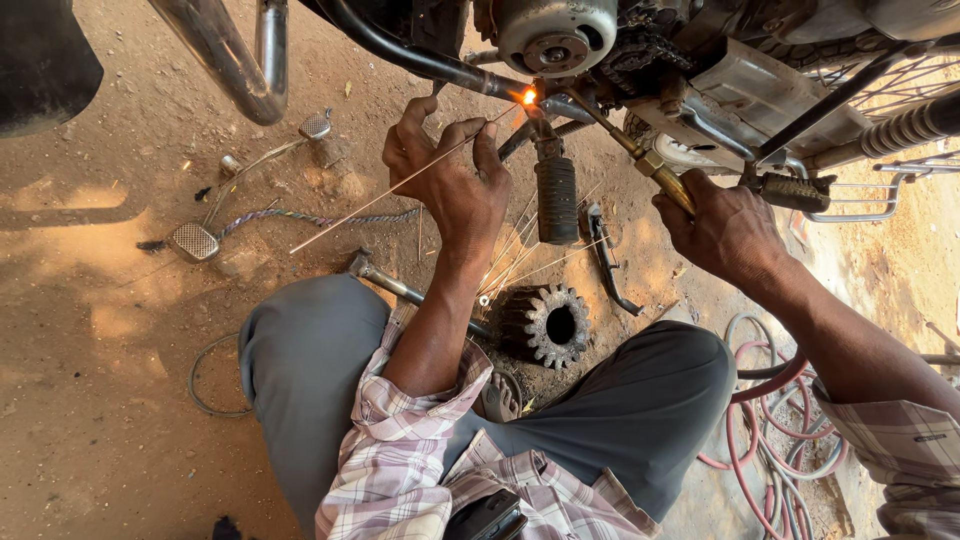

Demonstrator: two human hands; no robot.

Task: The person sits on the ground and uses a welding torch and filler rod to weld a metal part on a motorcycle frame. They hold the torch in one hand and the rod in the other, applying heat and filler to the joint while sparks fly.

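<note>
- Welding torch (640,155) with a brass-coloured neck sits in the right hand (725,230); its tip points at the bright orange flame (528,97).
- Only one view is here, from the head camera, looking down.
- That flame is the landmark. It glows on the dark frame tube (420,58) under the motorbike (700,60).
- Right hand is closed tight around the torch, below and to the right of the flame. The torch's back end is hidden inside the fist.
- Left hand (450,180) is just below and left of the flame. Its fingers pinch a thin filler rod (400,185), and the rod's far end reaches up to the flame.
- Below the flame hangs a black ribbed foot peg (557,200).
- Further below the flame, on the dirt between the knees, lies a dark toothed gear (545,322).
- More thin rods (520,255) lie beside the gear; it is hard to count them.
- Far below and right of the flame, red hoses (770,430) coil on the ground. Where they end cannot be seen.
- Left of the flame, on the dirt, lies a bent metal lever (255,165) with a braided cord (300,217).
- Most of the motorbike is cut off at the top edge. Only its round engine cover (556,35), chain area and a spring (910,125) show.
- A black thing at the bottom edge, by the checked shirt (400,460), is too cut off to tell.
</note>
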